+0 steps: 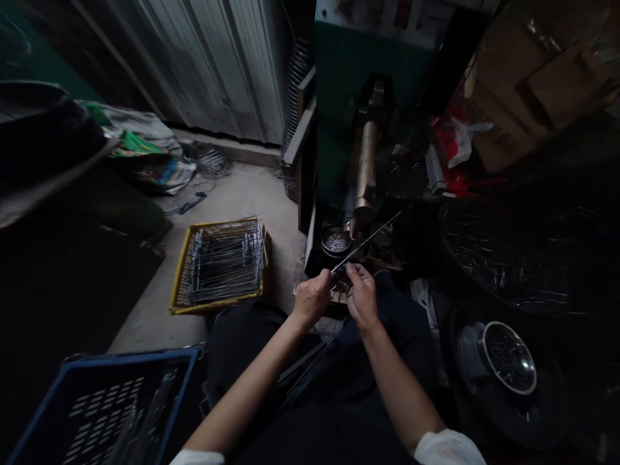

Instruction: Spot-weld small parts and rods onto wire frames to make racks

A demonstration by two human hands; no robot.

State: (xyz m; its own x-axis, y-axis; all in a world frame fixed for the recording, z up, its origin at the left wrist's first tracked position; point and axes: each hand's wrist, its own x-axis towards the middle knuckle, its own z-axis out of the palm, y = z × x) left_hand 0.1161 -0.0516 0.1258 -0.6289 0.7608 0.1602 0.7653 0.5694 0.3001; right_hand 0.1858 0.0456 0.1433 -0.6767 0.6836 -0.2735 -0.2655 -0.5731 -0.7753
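Pinched shut, the right hand [362,298] and left hand [312,298] held the near end of a thin straight steel wire [367,241] running forward-right past a round dish of small metal pieces [336,241]; the right sat farther along it.

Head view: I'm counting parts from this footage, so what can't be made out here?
- Thin metal rod: the left hand and right hand hide how it is held.
- Wire pieces in the yellow crate: too small and overlapped to count.
- Steel bowl: its contents are too dim and small to identify.
- Blue crate: cut off by the bottom edge of the head view.
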